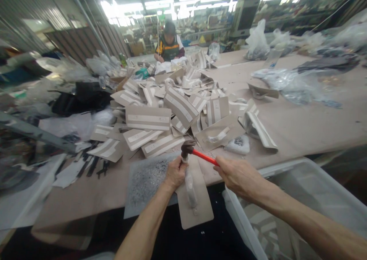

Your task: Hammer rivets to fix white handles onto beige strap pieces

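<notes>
My right hand is closed around the red handle of a hammer. The dark hammer head is at the top of a short punch-like tool, pinched in my left hand; most of this tool is hidden by the fingers. Below it, a flat beige panel with rounded corners and a film-wrapped handle reaches over the table's near edge. A grey speckled, worn board lies on the table beside and partly under my left hand.
Similar beige panels with white strips are heaped ahead on the table. A white plastic bin holding more pieces stands at right. Plastic bags lie far right, dark strips at left. Another person sits beyond the heap.
</notes>
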